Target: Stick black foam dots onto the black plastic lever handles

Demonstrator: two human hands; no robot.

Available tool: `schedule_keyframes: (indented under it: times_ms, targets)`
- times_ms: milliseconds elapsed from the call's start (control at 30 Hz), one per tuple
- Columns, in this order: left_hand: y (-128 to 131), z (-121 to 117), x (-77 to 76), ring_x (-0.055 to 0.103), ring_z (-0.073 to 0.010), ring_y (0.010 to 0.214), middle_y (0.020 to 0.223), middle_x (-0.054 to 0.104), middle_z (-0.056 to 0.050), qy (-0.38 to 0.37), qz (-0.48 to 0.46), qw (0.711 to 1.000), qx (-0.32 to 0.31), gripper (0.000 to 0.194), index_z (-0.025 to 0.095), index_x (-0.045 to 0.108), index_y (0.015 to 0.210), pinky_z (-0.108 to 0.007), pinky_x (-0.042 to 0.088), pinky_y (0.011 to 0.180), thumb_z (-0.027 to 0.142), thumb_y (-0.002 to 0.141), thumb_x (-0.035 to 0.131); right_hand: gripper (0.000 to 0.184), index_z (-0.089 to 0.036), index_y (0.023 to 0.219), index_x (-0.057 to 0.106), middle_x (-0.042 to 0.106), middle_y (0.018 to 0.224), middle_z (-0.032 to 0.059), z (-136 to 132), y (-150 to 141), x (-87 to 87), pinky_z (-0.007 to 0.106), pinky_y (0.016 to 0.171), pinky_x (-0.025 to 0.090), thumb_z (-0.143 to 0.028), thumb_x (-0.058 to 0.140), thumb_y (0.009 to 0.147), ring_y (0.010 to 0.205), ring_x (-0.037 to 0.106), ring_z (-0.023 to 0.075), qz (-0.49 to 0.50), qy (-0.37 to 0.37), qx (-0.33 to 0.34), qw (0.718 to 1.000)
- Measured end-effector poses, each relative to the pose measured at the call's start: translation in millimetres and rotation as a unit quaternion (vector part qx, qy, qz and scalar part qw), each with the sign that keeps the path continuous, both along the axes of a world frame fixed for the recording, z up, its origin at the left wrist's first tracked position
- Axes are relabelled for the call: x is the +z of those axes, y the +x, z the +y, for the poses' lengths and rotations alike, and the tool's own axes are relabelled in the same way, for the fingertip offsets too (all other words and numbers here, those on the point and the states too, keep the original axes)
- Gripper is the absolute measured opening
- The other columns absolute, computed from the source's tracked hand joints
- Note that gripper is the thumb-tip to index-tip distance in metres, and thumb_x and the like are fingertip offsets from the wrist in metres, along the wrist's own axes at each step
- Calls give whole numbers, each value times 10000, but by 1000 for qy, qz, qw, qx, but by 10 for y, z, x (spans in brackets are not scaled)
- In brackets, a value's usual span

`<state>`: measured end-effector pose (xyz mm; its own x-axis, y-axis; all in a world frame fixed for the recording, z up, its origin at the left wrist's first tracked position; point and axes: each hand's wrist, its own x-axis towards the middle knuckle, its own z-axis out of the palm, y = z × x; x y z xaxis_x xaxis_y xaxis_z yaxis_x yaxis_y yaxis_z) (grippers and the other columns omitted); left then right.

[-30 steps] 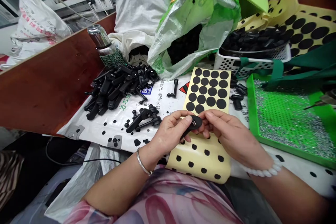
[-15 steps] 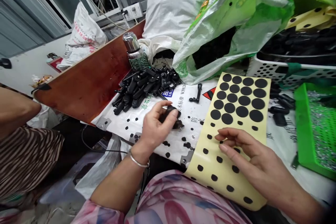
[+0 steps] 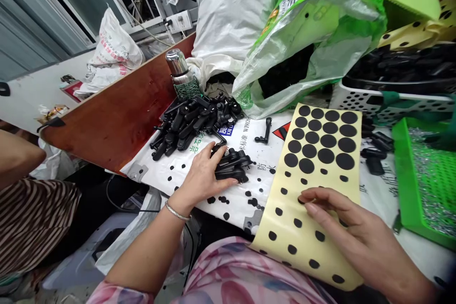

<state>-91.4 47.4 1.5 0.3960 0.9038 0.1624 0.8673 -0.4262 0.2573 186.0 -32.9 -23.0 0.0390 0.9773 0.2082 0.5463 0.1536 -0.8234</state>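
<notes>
My left hand (image 3: 203, 175) rests at the left side of a small heap of black plastic parts (image 3: 233, 164), thumb and fingers apart. These parts look like short arms with knobbed ends. A larger pile of similar parts (image 3: 192, 121) lies behind it. My right hand (image 3: 342, 228) is over a yellow sheet (image 3: 311, 256) bearing black dot stickers. Its thumb and forefinger pinch at a small black sticker (image 3: 301, 201); whether that sticker is lifted off the sheet I cannot tell. One single black arm (image 3: 263, 131) lies between the pile and the sheet.
A green tray (image 3: 409, 199) with shiny metal bits stands at the right. Behind are a white basket (image 3: 388, 99) of black parts, an open green bag (image 3: 342, 33) and a metal flask (image 3: 178, 64). Another person's arm (image 3: 21, 159) shows at the left.
My left hand has spread its fingers and let go of the black parts, which now lie beside it. My right hand stays over the sheet, its thumb and forefinger closer together.
</notes>
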Motion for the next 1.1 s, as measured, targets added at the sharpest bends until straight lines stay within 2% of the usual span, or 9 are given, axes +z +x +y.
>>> schedule_keyframes:
  times_ms: [167,333,467,567,667,733,900,1000,1100]
  targets:
    - [255,-78,-76,436,-327,1269,1393,401,-186,12,-28,999,35,678,142,461,1331,-455,397,1048,468,766,644,205,-266,860,685,726,843,13,25,-1,-40,232,637,568,-425,573,799,737,697,187,-5,27,5,1000]
    - [657,-83,-154,471,-317,1224,1371,431,-183,27,-32,999,7,726,140,409,1361,-438,438,1000,489,767,637,188,-264,858,684,720,840,18,52,-4,-22,244,637,562,-409,574,811,728,689,195,-13,55,11,998]
    - [696,-67,-94,457,-327,1228,1349,470,-181,43,-17,999,12,719,140,379,1369,-487,387,1018,469,781,628,182,-255,875,664,704,857,27,-17,149,74,266,660,543,-400,559,840,741,670,195,-22,59,-16,998]
    - [656,-62,-49,424,-366,1248,1364,438,-228,72,-8,997,13,727,109,401,1353,-521,356,1017,489,776,627,166,-256,893,641,684,892,29,-58,355,176,300,703,518,-387,543,860,779,649,203,-50,61,-60,995]
    - [737,-88,6,395,-370,1268,1374,424,-240,101,-17,994,-33,714,90,419,1337,-527,313,1041,512,789,598,172,-248,906,628,663,917,39,15,513,254,320,700,497,-373,513,879,810,632,214,-100,67,-88,989]
    - [880,-108,56,403,-347,1263,1354,465,-207,101,-15,991,-84,669,109,433,1329,-527,268,1071,511,811,566,199,-225,931,630,651,951,53,152,533,276,321,722,489,-344,474,901,843,623,211,-170,55,-77,981]
    - [1315,28,128,344,-344,1326,1403,463,-157,46,51,973,-220,735,119,396,1373,-545,116,1133,531,792,578,239,-158,983,666,629,967,99,584,334,221,352,719,460,-224,450,907,844,608,233,-345,-22,-56,937]
    - [1461,216,109,333,-358,1341,1421,449,-162,-7,91,964,-251,831,82,343,1401,-559,104,1131,528,756,617,228,-134,889,688,613,889,128,695,214,140,374,684,433,-211,474,896,817,596,267,-393,-48,-63,916]
    - [1514,349,77,370,-349,1319,1364,512,-165,-37,119,956,-266,864,83,322,1408,-557,133,1120,533,738,631,255,-121,872,696,606,905,147,689,161,94,387,745,416,-209,459,911,891,571,287,-427,-65,-62,900]
